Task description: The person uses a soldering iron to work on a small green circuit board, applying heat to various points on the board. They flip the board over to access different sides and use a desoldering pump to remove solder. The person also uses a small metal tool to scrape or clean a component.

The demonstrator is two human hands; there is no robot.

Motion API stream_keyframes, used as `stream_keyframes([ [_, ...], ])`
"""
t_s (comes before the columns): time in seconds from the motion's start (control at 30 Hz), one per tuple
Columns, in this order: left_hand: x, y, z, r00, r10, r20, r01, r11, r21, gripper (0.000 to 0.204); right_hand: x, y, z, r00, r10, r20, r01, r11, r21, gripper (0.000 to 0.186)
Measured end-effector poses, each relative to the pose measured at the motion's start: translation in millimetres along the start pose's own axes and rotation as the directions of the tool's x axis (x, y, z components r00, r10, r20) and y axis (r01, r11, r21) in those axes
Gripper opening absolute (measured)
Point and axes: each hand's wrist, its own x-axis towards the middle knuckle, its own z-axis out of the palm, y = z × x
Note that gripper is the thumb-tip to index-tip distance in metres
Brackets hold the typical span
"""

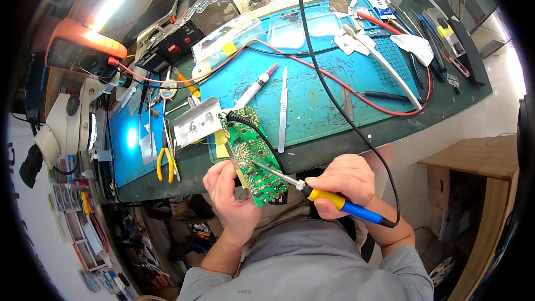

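Note:
My left hand [231,198] is closed on the lower left edge of a green circuit board [262,175], which it holds tilted at the bench's front edge. Solder joints cover the side of the board that faces me. A black cord [245,121] lies over the board's upper part. In my right hand [345,181] is a soldering iron [325,198] with a yellow and blue handle, its fingers wrapped round the grip. The iron's tip points left and meets the board near its middle; whether it touches a joint is too small to tell.
A blue mat [317,111] covers the bench, with a scalpel [283,108] and a syringe [254,88] beyond the board. Yellow-handled pliers [165,161] lie at left, below an orange multimeter [83,50]. Red and black leads and the iron's black cable [329,78] cross the mat.

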Motion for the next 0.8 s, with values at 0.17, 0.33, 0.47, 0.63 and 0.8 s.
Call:
stream_keyframes([
  [0.17,0,-3,2,0.999,0.031,-0.025,-0.031,0.999,-0.011,0.046,0,1,1,1.0,-0.026,-0.004,0.026,1.0,0.007,0.021],
  [0.33,4,2,5,0.998,0.034,-0.049,-0.034,0.999,0.007,0.039,0,1,-2,0.999,-0.026,0.029,0.026,1.0,0.002,0.02],
  [0.47,6,6,5,0.998,0.028,-0.061,-0.028,1.0,0.009,0.037,1,1,-2,0.999,-0.018,0.04,0.018,1.0,0.015,0.02],
  [0.63,7,8,4,0.998,0.02,-0.061,-0.019,1.0,0.013,0.032,3,0,-3,0.999,-0.019,0.044,0.018,1.0,0.011,0.019],
  [0.8,9,10,5,0.997,0.026,-0.07,-0.025,0.999,0.022,0.029,0,0,-4,0.999,-0.01,0.048,0.009,1.0,0.008,0.017],
])
